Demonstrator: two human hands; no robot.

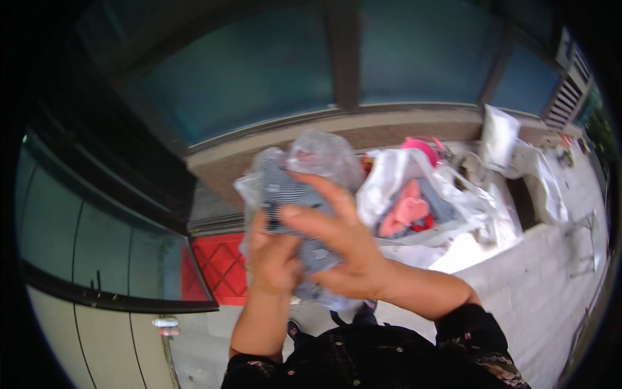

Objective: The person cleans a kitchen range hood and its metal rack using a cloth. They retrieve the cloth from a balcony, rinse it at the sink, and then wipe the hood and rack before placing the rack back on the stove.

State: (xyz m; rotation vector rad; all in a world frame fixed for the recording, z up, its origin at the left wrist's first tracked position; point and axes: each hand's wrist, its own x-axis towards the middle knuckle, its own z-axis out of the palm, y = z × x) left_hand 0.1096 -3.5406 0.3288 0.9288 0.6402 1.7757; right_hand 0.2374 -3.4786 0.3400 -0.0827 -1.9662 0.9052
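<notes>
A folded piece of grey striped fabric (311, 194) is held up before my chest, with motion blur over part of it. My left hand (274, 260) grips its lower left edge. On the other side, my right hand (352, 238) has its fingers across the front of the fabric. A clear plastic bag (323, 153) shows just behind, and more thin plastic hangs around and below the fabric; whether it is one bag cannot be told. To the right, a white plastic sack (379, 180) lies wide at its mouth with pink cloth (406, 209) and grey-blue cloth inside.
Behind the sack are a bright pink container (423, 148) and an upright white bag (499, 136). A low ledge (398, 119) runs below the windows. On the left are a red mat (223, 272) and a glass door (121, 253). Two small cylindrical objects (165, 325) lie near the door.
</notes>
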